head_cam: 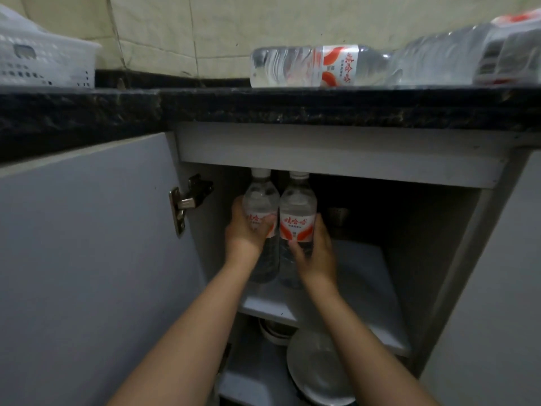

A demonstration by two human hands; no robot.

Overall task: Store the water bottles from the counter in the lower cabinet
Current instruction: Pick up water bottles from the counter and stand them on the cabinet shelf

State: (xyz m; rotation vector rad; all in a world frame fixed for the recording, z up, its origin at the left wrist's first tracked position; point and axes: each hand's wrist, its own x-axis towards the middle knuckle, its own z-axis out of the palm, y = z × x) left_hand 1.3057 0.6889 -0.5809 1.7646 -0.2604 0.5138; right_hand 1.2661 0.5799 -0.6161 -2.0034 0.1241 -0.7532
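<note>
Clear plastic showed in both hands: the left hand [244,232] was wrapped around the label band of one upright bottle [261,206], and the right hand [314,250] was closed around the lower half of a second upright bottle [298,212]. The two stood touching side by side at the front left corner of the upper shelf [360,276] in the open lower cabinet, their white caps just under the cabinet's top rail. Full of water, they probably felt fairly heavy for their size, with thin walls that give under a squeeze and a smooth skin that may slip, so the ribbed middle around the label looked the surest place to hold. Two more bottles remained lying on their sides near the right end of the dark stone counter [263,109]: one [310,65] with its label facing out, another [456,57] blurred beside it.
</note>
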